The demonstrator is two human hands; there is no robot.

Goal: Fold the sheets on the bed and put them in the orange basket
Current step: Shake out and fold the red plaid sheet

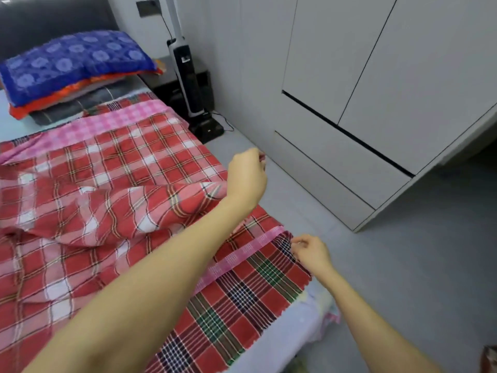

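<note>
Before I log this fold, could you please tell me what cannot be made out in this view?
Head view:
- Orange basket: outside the frame.
- Left hand fingertips on the red plaid sheet: hidden behind the hand, blurred.
- Brown object at the bottom right corner: cut off by the edge.
- Sheet's left side: cut off by the left edge.

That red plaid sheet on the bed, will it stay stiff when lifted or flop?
Probably floppy: the red plaid sheet sags and wrinkles where the left hand lifts its edge. Likely light: the right hand holds a corner with only a fingertip pinch.
</note>
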